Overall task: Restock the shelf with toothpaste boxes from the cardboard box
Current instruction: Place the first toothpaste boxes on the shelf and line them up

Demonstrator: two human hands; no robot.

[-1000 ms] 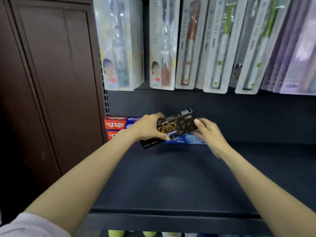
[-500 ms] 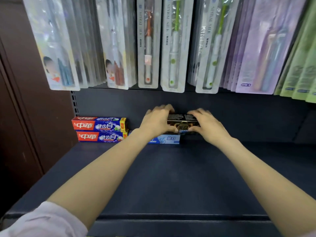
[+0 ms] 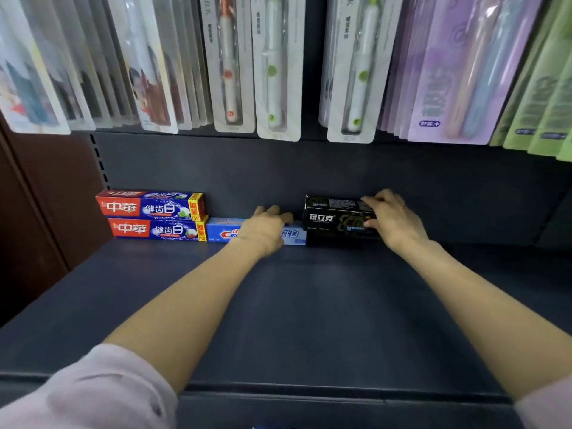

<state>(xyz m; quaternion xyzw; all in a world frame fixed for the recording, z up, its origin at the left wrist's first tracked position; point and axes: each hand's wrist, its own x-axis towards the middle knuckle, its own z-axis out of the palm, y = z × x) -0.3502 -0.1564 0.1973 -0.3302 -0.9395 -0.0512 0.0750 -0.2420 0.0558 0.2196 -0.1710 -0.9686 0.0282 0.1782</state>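
Observation:
A black toothpaste box [image 3: 335,218] lies at the back of the dark shelf [image 3: 309,305], on top of another dark box. My right hand [image 3: 391,219] grips its right end, fingers curled over the top and front. My left hand [image 3: 266,227] rests on the blue and white toothpaste box [image 3: 223,232] just left of the black one, fingers relaxed. Two red and blue toothpaste boxes [image 3: 151,216] are stacked at the far left against the back wall. The cardboard box is out of view.
Packs of toothbrushes [image 3: 275,66] hang in rows above the shelf, their lower ends well above the boxes. A dark brown wall [image 3: 40,212] borders the shelf on the left. The shelf's front lip [image 3: 309,388] runs near my elbows.
The black box has gone from both hands in the air down to the back of the shelf, right of the blue box. My left hand let go and moved left onto the blue box.

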